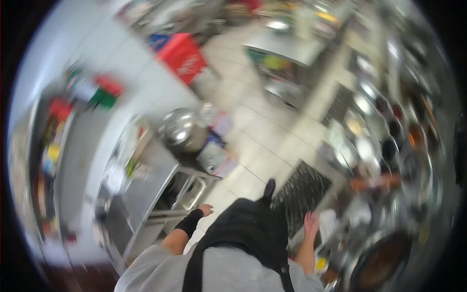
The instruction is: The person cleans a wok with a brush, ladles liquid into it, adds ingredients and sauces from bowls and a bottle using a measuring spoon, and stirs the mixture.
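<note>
Right hand [311, 223] by the near right edge of the black floor mat [302, 192]; fingers loosely spread, nothing seen in them. Left hand [206, 209] well left of mat, part-curled, apparently empty. No handling under way, I judge; done and left, cannot tell. White cloth-like thing [329, 224] just right of mat: blurred, pale. Steel bowl [184, 130] farther, left of mat: rounded, shiny.

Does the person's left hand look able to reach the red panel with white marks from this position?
Probably not without walking: the red panel with white marks is far ahead of the left hand, and the shiny round steel bowl stands roughly between them.
</note>
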A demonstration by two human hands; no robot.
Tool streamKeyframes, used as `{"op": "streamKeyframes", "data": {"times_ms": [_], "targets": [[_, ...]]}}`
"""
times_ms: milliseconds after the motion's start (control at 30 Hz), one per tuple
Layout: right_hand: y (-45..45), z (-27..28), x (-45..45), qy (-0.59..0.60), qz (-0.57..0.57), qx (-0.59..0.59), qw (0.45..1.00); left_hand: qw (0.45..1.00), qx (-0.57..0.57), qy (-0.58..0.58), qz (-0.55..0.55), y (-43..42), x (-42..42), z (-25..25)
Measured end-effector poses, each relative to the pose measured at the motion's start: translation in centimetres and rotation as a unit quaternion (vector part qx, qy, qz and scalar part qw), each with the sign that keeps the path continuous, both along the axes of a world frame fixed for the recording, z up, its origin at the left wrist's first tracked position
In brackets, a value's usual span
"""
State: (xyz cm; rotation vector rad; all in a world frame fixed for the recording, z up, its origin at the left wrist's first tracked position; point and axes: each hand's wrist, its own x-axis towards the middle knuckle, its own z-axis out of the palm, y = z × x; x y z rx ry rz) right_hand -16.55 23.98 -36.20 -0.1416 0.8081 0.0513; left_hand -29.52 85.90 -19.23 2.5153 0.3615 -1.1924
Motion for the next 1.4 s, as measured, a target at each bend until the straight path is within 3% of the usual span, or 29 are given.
{"op": "streamKeyframes", "data": {"times_ms": [33, 67, 100, 167, 267, 367, 400, 433, 500, 567, 600, 633, 667, 700, 733, 767, 800, 833, 900, 933, 1000, 1033, 1067, 1133, 1200, 1267, 1400], "targets": [[0.9, 1.6, -0.2, 0.074, 0.144, -0.043, 0.986, 0.999, 0.025, -0.025, 0.011, 0.1, -2.2, -0.5], [0.1, -4.0, -0.7, 0.136, 0.236, 0.053, 0.961, 0.997, 0.035, -0.022, 0.067, -0.4, -4.0, -0.6], [1.3, -2.6, -0.9, 0.175, 0.275, 0.038, 0.945, 0.992, 0.042, -0.016, 0.116, -0.6, -5.5, -0.7], [2.6, -2.7, -2.7, 0.153, 0.277, -0.107, 0.943, 0.981, 0.043, -0.016, 0.187, -1.5, -8.7, -1.0], [2.1, -6.6, -3.4, 0.143, 0.385, -0.337, 0.847, 0.973, 0.046, -0.062, 0.219, -2.8, -12.7, 0.0], [2.3, -4.3, -1.4, 0.209, 0.409, -0.298, 0.837, 0.982, 0.053, -0.076, 0.165, -2.6, -19.0, -3.5], [2.3, -4.2, -0.3, 0.213, 0.422, -0.283, 0.834, 0.994, 0.052, 0.042, 0.091, -2.3, -19.8, -3.7], [2.6, -4.5, 0.8, 0.218, 0.434, -0.264, 0.833, 0.993, 0.048, 0.073, 0.075, -2.3, -21.1, -3.9], [4.3, -3.8, 3.1, 0.22, 0.457, -0.225, 0.832, 0.995, 0.045, 0.036, 0.077, -1.7, -25.3, -6.4], [6.8, -2.5, 5.8, 0.21, 0.51, -0.203, 0.809, 0.98, 0.05, 0.021, 0.192, -1.5, -28.7, -8.5], [9.8, -1.8, 8.3, 0.12, 0.651, -0.326, 0.675, 0.979, 0.05, 0.035, 0.195, -1.2, -29.3, -7.6], [12.9, -1.1, 10.7, 0.04, 0.744, -0.446, 0.496, 0.976, 0.038, 0.027, 0.212, -0.9, -30.1, -6.9], [16.3, -0.5, 12.8, -0.051, 0.793, -0.534, 0.29, 0.974, 0.028, -0.003, 0.224, -0.2, -31.4, -7.3], [20.7, -0.1, 13.5, -0.093, 0.779, -0.606, 0.127, 0.971, 0.021, -0.034, 0.235, 0.6, -32.6, -7.9], [25.0, 0.2, 14.3, -0.118, 0.76, -0.639, 0.031, 0.969, 0.025, -0.052, 0.239, 1.8, -33.7, -7.9], [29.1, 0.5, 14.8, -0.135, 0.743, -0.654, -0.031, 0.968, 0.028, -0.07, 0.241, 2.6, -34.6, -7.7], [33.2, 1.7, 14.8, -0.149, 0.731, -0.661, -0.074, 0.967, 0.01, -0.029, 0.251, 4.0, -34.5, -5.6], [37.5, 3.6, 14.3, -0.158, 0.724, -0.662, -0.111, 0.958, 0.028, -0.087, 0.273, 5.7, -35.4, -6.6], [45.0, 6.9, 11.9, -0.15, 0.732, -0.652, -0.131, 0.926, 0.065, -0.195, 0.317, 8.3, -38.1, -9.4], [48.2, 8.3, 10.4, -0.124, 0.754, -0.642, -0.063, 0.869, 0.04, -0.183, 0.458, 9.7, -37.3, -6.0], [53.4, 10.5, 6.1, -0.109, 0.717, -0.625, 0.29, 0.818, -0.005, -0.204, 0.537, 14.2, -36.8, -0.1], [55.2, 11.7, 3.9, -0.093, 0.666, -0.583, 0.455, 0.753, -0.044, -0.264, 0.601, 16.2, -36.6, 3.3], [57.3, 12.8, 2.0, -0.128, 0.673, -0.595, 0.421, 0.678, -0.078, -0.326, 0.654, 18.9, -36.4, 6.5], [61.5, 15.1, -0.7, -0.202, 0.679, -0.612, 0.351, 0.636, -0.013, -0.41, 0.654, 24.7, -36.4, 12.9], [65.9, 19.7, -2.4, -0.278, 0.755, -0.527, 0.274, 0.558, 0.007, -0.527, 0.641, 30.6, -36.5, 19.2], [70.3, 26.2, -4.5, -0.301, 0.82, -0.441, 0.207, 0.52, 0.093, -0.59, 0.61, 35.2, -36.8, 27.8], [79.7, 33.7, -6.9, -0.464, 0.819, -0.325, 0.09, 0.459, 0.09, -0.699, 0.541, 43.8, -38.6, 39.9]]}}
